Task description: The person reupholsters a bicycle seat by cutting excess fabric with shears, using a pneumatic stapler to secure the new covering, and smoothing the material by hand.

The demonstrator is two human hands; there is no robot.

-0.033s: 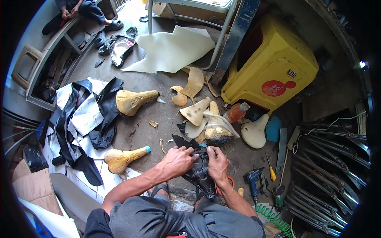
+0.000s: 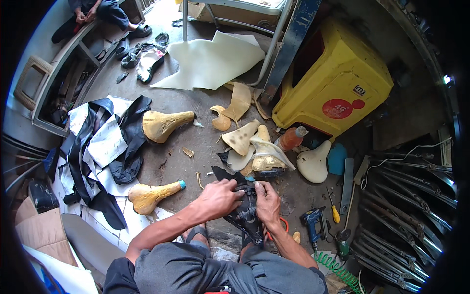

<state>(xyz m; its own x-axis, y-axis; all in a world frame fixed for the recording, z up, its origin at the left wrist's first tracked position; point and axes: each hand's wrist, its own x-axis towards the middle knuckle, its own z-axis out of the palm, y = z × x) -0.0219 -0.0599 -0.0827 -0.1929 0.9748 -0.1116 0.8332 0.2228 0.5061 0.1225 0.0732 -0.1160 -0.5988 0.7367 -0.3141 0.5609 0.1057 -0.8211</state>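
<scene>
I sit over a black bicycle saddle (image 2: pixel 246 216) propped between my knees with its underside facing up. My left hand (image 2: pixel 219 198) grips its left edge, pressing the black cover material there. Against the right edge, my right hand (image 2: pixel 268 202) is closed on the saddle, thumb on the cover. An orange ring (image 2: pixel 283 224) shows just behind my right wrist. Whether either hand also holds a small tool is hidden.
Yellow foam saddles (image 2: pixel 164 125) (image 2: pixel 149 196) lie left, a pile of saddle shells (image 2: pixel 264 157) and a white saddle (image 2: pixel 313 164) ahead. Black and white cover sheets (image 2: pixel 107 142) lie at left. A yellow crate (image 2: pixel 338 83), blue power tool (image 2: pixel 311 220), screwdriver (image 2: pixel 335 213) and chrome parts (image 2: pixel 406 196) are right. A person (image 2: pixel 93 12) sits far left.
</scene>
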